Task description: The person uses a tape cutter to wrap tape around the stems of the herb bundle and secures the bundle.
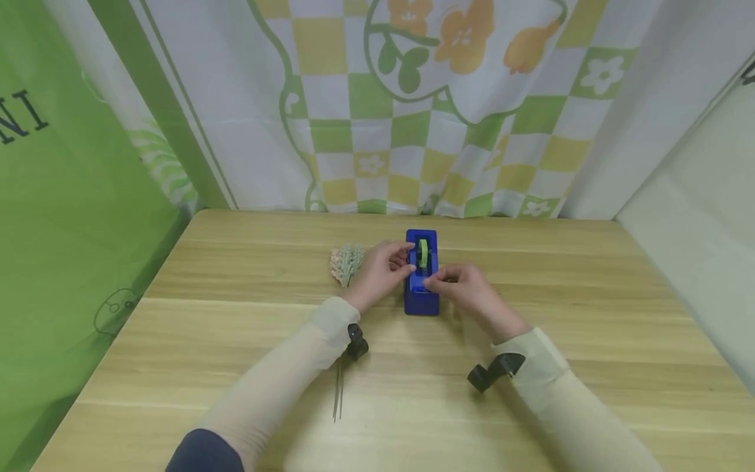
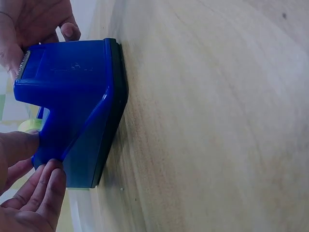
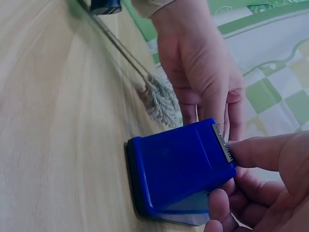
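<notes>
A blue tape dispenser (image 1: 421, 303) stands upright on the table, with a yellow-green roll (image 1: 423, 254) in its well. My left hand (image 1: 380, 272) holds its left side wall; in the left wrist view the thumb lies on the upper edge and the fingers (image 2: 50, 186) are against the outside. At the front, my right hand (image 1: 468, 288) has thumb and forefinger pinched together by the serrated cutter (image 3: 223, 142). The clear tape end between these fingertips barely shows. The right hand's other fingers are curled beneath the cutter in the right wrist view.
Left of the dispenser lie artificial flower sprigs (image 1: 347, 263), pale green and pinkish, their thin stems (image 1: 338, 393) passing under my left forearm. A patterned curtain (image 1: 413, 151) hangs behind the wooden table (image 1: 590, 295). A green cloth (image 1: 71, 229) hangs at the left.
</notes>
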Tool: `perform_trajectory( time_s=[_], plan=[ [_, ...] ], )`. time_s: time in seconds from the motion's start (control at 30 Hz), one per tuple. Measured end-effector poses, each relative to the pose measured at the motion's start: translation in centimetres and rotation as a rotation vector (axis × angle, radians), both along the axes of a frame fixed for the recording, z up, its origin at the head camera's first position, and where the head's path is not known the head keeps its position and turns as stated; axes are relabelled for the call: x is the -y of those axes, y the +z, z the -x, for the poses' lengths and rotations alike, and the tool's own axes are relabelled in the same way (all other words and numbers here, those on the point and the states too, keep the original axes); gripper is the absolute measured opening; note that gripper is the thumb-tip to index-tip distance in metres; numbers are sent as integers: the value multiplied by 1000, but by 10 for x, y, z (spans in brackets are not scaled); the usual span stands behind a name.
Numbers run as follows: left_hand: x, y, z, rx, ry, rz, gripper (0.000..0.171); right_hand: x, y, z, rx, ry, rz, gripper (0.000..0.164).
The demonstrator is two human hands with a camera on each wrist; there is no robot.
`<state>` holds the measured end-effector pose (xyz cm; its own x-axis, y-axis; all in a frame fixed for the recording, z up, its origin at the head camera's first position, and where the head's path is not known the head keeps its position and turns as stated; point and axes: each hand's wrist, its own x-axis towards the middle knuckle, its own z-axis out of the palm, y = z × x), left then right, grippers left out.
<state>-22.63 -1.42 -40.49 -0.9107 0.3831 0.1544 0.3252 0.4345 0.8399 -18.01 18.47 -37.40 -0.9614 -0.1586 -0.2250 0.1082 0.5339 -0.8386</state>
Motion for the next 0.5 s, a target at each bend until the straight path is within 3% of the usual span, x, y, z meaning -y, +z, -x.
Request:
perform_trajectory(
  time_s=[0.5],
  plan=[
    [-1,-1,-1,7,17,11,46,-6,-1,3,140,-30,192,16]
  ],
)
